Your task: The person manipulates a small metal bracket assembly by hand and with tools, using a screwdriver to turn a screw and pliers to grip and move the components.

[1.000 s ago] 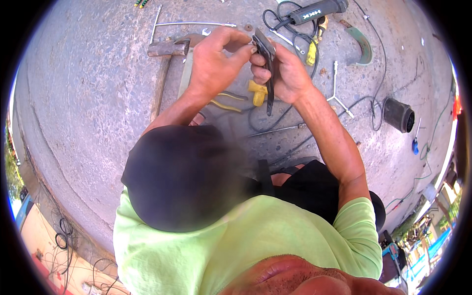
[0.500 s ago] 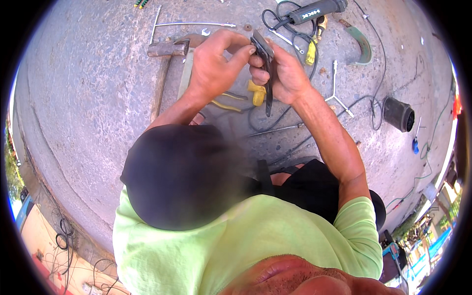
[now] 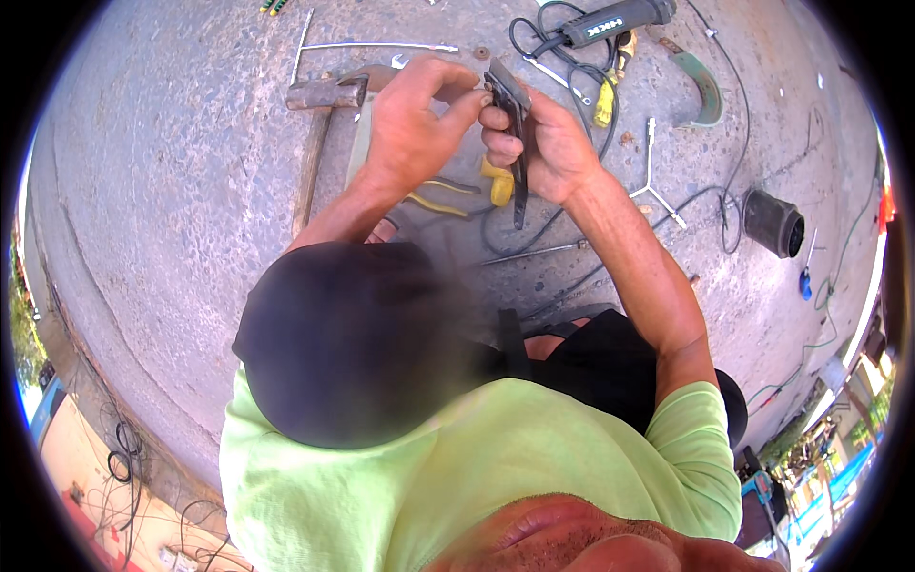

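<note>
My right hand [image 3: 550,148] is closed around a long, narrow dark metal piece [image 3: 519,181], which stands lengthwise with a flat plate at its top end and its narrow end pointing down toward me. My left hand [image 3: 424,129] is pinched at the upper left side of that piece, on something small and dark that I cannot make out. Beyond the narrow end lies a yellow object [image 3: 498,193], partly covered. Yellow-handled pliers [image 3: 437,202] lie below my left hand, and a hammer [image 3: 324,94] with a wooden handle lies to its left.
The concrete floor [image 3: 172,210] holds a grinder [image 3: 620,19] with coiled cord, a long T-wrench [image 3: 372,47], a Y-wrench [image 3: 650,172], a yellow-handled tool [image 3: 605,100], a curved green metal piece [image 3: 696,81], a black cylinder [image 3: 768,222] and a blue-handled screwdriver [image 3: 805,281]. Cables cross the right side.
The dark piece and my right hand have shifted very slightly, the piece's lower end a little nearer to me. My left hand stays pinched at its top.
</note>
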{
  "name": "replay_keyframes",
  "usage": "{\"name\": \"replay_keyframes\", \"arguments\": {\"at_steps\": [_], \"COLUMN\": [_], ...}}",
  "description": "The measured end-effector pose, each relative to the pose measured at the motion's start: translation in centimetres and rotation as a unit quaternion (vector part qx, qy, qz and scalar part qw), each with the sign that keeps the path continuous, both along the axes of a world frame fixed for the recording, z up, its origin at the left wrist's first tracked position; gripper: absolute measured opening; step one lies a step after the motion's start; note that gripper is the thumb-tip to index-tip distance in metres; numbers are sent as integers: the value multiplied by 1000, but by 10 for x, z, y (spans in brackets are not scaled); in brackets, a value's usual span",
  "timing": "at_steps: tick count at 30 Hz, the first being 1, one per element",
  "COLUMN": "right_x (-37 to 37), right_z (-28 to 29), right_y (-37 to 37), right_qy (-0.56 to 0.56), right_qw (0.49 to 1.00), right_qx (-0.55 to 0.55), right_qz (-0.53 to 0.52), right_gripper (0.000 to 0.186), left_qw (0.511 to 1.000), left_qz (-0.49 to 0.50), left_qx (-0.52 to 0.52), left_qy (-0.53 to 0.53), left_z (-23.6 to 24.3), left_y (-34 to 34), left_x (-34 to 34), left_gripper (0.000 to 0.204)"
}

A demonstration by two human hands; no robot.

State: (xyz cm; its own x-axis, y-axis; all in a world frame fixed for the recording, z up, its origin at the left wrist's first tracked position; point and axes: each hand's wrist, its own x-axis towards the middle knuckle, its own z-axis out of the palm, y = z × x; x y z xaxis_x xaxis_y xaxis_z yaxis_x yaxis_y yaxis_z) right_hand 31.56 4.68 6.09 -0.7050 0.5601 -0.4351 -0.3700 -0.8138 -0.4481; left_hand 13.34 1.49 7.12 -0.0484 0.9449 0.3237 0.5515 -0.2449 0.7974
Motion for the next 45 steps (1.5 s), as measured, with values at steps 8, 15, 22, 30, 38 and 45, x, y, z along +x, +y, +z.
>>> {"name": "replay_keyframes", "arguments": {"at_steps": [8,15,22,30,38,45], "right_x": [-4,-2,-5,-3,-6,-2], "right_z": [0,1,1,-3,1,-2], "right_y": [-3,-4,-4,-5,-7,-6], "right_qy": [-7,-17,-6,2,-38,-54], "right_qw": [1000,1000,1000,1000,997,998], "right_qx": [17,2,0,-7,47,27], "right_qz": [-18,-14,-19,-18,-45,-30], "right_gripper": [28,29,29,27,25,28], "left_qw": [992,1000,987,999,955,998], "left_qz": [7,-22,-13,-32,-31,-39], "left_qx": [-92,9,-108,26,-211,-39], "left_qy": [-80,12,-114,11,-205,-13], "left_z": [5,2,0,-2,4,-6], "left_y": [-5,0,-2,-1,0,-2], "left_x": [1,1,-2,-4,-5,-4], "left_gripper": [13,10,11,12,15,14]}}
